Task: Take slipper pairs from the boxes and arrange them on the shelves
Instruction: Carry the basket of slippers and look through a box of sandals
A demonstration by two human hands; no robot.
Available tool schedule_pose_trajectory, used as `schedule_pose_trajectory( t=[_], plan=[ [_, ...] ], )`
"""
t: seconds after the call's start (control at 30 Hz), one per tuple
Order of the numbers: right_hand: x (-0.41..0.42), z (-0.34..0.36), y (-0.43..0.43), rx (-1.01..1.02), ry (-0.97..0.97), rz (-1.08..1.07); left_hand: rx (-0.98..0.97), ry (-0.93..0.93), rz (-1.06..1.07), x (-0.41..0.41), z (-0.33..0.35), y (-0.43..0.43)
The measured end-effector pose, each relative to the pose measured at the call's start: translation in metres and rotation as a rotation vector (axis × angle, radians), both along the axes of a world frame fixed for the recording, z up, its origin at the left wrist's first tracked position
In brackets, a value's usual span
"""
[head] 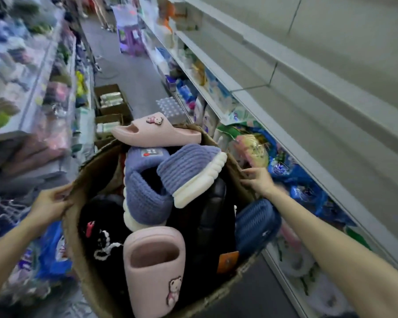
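Left hand: gripping the left rim of the cardboard box, fingers curling over the edge.
Right hand: pinching the box's right rim, thumb and fingers closing on the cardboard.
Box: hanging between both hands in the aisle, heaping with slippers.
Fuzzy blue slippers: lying on top in the middle, one tilting across the other.
Far pink slipper: resting at the far rim.
Near pink slipper: lying at the near rim, showing a bear.
Navy slipper: leaning against the right wall, under the right forearm.
Black slipper: sitting low at the left.
Shelves: running along the right, lower levels carrying packaged goods.
Open cartons: standing farther down the aisle.
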State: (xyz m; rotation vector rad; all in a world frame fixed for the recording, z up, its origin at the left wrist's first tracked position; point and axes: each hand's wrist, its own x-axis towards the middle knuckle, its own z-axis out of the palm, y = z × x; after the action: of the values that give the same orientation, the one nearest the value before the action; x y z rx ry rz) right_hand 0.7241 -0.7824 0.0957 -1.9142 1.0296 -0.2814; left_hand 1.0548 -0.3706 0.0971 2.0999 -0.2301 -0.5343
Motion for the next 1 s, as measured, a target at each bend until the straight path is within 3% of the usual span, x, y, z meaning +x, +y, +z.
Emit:
schedule_pose_trajectory(
  t=[0.3,0.6,1.0],
  plan=[
    [0.222,-0.043,-0.096,0.147,0.156,-0.085,0.162,0.103,-0.027,0.202,-0.018,-0.099],
    [0.375,-0.085,-0.202,0.192,0.132,-0.185,0.205,0.021,-0.056,0.362,-0.026,-0.23],
    [0.563,-0.195,-0.373,0.278,0.31,-0.248,0.324,0.061,-0.134,0.563,-0.148,-0.42]
  ],
)
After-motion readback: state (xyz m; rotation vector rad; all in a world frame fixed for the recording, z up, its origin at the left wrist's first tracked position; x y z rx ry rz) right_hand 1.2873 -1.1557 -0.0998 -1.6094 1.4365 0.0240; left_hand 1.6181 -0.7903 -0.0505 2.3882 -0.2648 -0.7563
